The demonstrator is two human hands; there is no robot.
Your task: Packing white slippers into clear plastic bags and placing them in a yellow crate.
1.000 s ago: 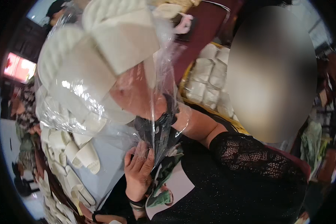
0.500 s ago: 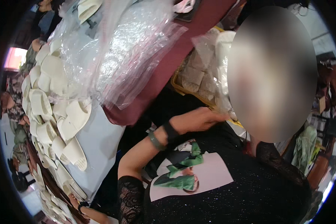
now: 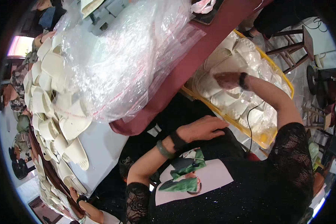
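Note:
My left hand rests above my lap near the near-left corner of a yellow crate. Its fingers are loosely stretched, with nothing in them. My right hand reaches down into the crate, against clear-bagged cream slippers packed inside. Its fingers are smeared and partly lost among the shiny plastic, so whether they grip a bag cannot be made out. Left of the crate, a heap of clear plastic bags lies on the table, over a dark red cloth edge.
Loose cream slippers cover the left of the pale table. A co-worker's hand touches a slipper at the lower left. A grey device stands behind the bags. Beyond the crate is a wooden stool; a dark cable hangs at its near side.
The bagged slipper seen upright over the crate is no longer there. My left hand has come away from its plastic, its fingers looser. My right hand, hidden before, now shows inside the crate.

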